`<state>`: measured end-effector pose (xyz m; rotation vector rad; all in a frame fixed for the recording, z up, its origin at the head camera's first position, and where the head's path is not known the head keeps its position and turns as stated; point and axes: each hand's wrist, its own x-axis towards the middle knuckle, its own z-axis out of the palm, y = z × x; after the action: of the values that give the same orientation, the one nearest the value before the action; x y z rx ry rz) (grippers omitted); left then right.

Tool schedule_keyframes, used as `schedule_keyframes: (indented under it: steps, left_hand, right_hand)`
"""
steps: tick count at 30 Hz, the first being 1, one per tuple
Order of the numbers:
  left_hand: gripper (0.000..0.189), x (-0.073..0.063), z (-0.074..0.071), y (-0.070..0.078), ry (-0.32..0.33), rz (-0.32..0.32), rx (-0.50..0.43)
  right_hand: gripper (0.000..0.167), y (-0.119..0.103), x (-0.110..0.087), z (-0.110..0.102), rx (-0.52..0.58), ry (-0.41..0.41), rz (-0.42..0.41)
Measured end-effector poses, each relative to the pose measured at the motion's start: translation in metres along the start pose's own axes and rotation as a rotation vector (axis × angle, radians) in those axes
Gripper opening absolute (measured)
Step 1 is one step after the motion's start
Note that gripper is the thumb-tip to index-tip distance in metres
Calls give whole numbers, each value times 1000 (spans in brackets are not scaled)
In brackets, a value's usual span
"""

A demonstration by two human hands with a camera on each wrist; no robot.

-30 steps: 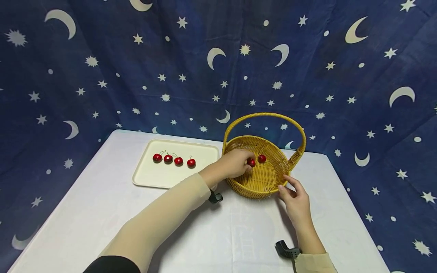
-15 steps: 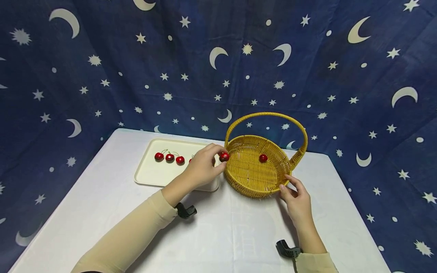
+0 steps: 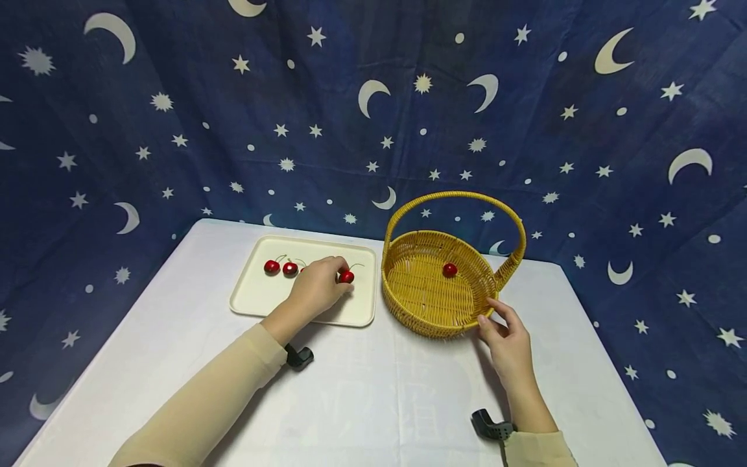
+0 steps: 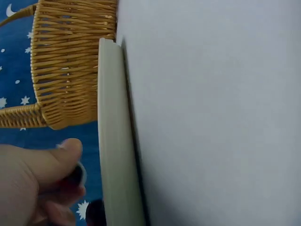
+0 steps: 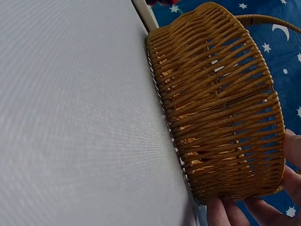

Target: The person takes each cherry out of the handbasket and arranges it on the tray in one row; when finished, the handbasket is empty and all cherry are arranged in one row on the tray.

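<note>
Head cam, tray (image 3: 262,299): 3 cherries (image 3: 272,268) vis., 1 part-hidden
L hand (image 3: 315,287): fingers clamped on another cherry (image 3: 347,277), over tray
Basket (image 3: 423,324): 1 lone cherry (image 3: 449,270)
R hand (image 3: 511,347): fingers apart, touching basket rim

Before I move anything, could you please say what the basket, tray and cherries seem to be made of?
The basket looks like wicker or plastic rattan, slightly glossy, judging by its interlaced strands. The tray is probably moulded plastic, smooth, with rounded corners and rim. The cherries show glossy highlights: fruit or plastic, I can't tell.
</note>
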<state>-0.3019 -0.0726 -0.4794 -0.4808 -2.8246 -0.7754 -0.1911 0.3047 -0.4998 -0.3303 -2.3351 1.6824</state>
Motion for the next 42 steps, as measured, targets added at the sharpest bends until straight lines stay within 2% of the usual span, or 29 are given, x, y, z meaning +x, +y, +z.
schedule_keyframes:
  steps: [6,15,21,30,36,42]
  left_hand:
    - [38,7,6,-2,14,11,94]
    - [41,13,12,-6,-56,-48,129]
    - [42,15,14,-13,-42,-59,136]
    - [47,13,11,-13,-52,-85,98]
    - [55,10,7,-14,-44,-52,26]
    - [53,6,0,-14,-40,-17,-7]
  right_hand:
    - [48,-1,2,0,47,-12,-32]
    - [48,-2,2,0,61,-16,-31]
    - [49,-4,2,0,56,-20,-25]
    - [49,-2,1,-1,53,-13,-9]
    - [49,-3,1,-2,48,-16,8]
    - [49,-2,1,-3,41,-21,11]
